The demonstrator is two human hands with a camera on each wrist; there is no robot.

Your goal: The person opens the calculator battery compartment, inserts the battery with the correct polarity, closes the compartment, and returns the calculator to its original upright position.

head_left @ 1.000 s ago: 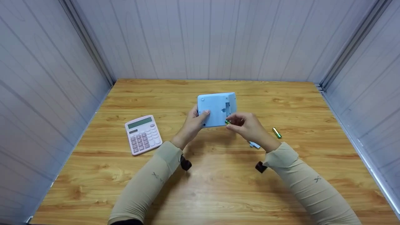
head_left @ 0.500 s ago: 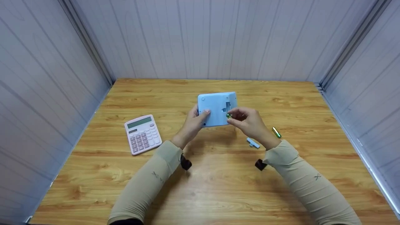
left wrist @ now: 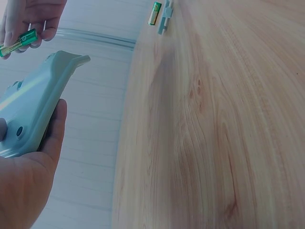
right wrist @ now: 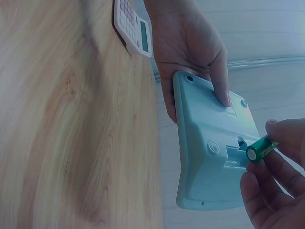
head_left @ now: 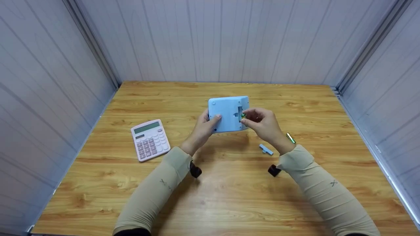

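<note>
My left hand grips a light blue calculator by its left side, thumb across its back, fingers behind. The back faces me, raised above the table, and its battery compartment stands uncovered. Between thumb and fingertips my right hand pinches a green and gold battery, right at the compartment's opening. In the left wrist view this battery shows beyond the calculator's edge. On the table near my right wrist lie a second battery and the small blue battery cover.
A pink calculator lies face up on the wooden table at the left. Pale panelled walls enclose the table at the back and both sides. Dark wrist cameras hang under the sleeves.
My right hand has moved up along the blue calculator's back with the battery, from its lower edge to the compartment. The battery cover has come fully into view. My left hand stays nearly still.
</note>
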